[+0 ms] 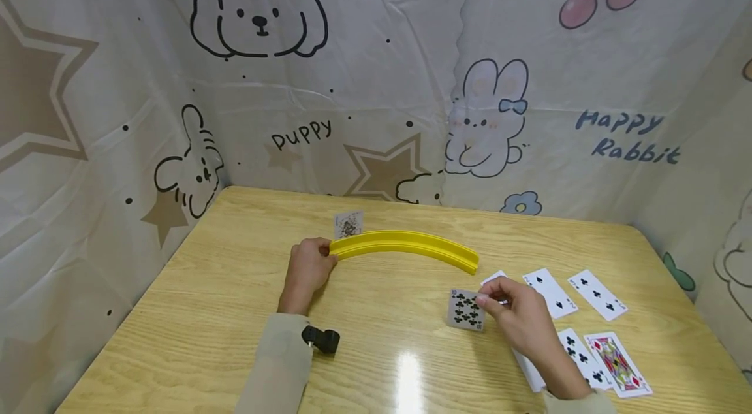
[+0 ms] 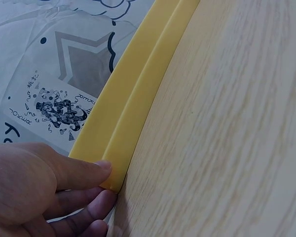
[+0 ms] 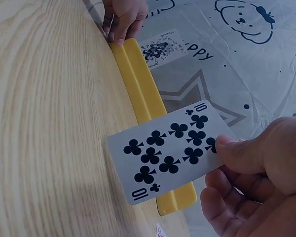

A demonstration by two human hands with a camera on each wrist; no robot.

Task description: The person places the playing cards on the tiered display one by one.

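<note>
Left hand (image 1: pixel 307 265) pinched yellow rack (image 1: pixel 405 242), probably steadying it; right hand (image 1: pixel 521 316) pinched ten of clubs (image 1: pixel 466 311) by right edge.

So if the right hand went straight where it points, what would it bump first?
Likely the yellow curved rack, ten of clubs leading; depth is unclear, so the right hand might pass above.

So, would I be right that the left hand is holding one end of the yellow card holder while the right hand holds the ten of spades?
Not quite: the right hand holds the ten of clubs, as the right wrist view shows; the left hand does hold one end of the yellow card holder.
</note>
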